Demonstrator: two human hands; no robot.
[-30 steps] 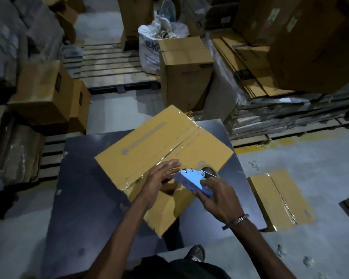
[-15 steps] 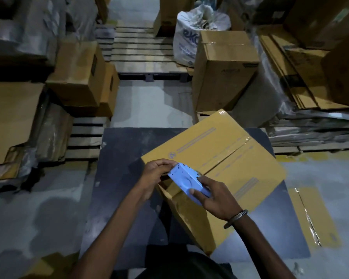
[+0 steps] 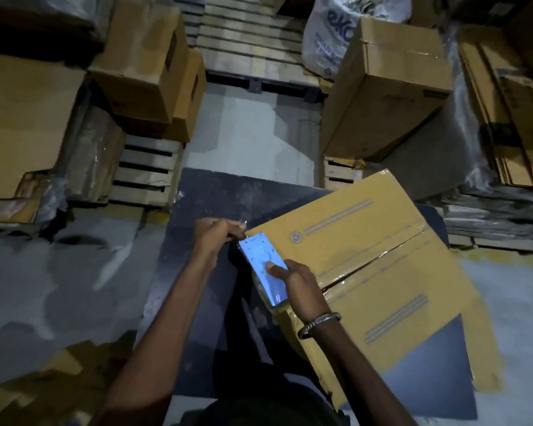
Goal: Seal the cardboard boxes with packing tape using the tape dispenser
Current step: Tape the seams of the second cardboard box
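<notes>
Right of centre in the frame, a yellow cardboard box [image 3: 379,272] lies on a dark table [image 3: 197,204], its top flaps closed with glossy tape running along the centre seam. The right hand [image 3: 296,284] grips the blue tape dispenser [image 3: 263,265] at the box's left edge, thumb pressed on its flat side. Just above and left of it, the left hand [image 3: 216,233] pinches the tape end [image 3: 243,224] at the box's corner. A metal bracelet [image 3: 319,323] circles the right wrist.
</notes>
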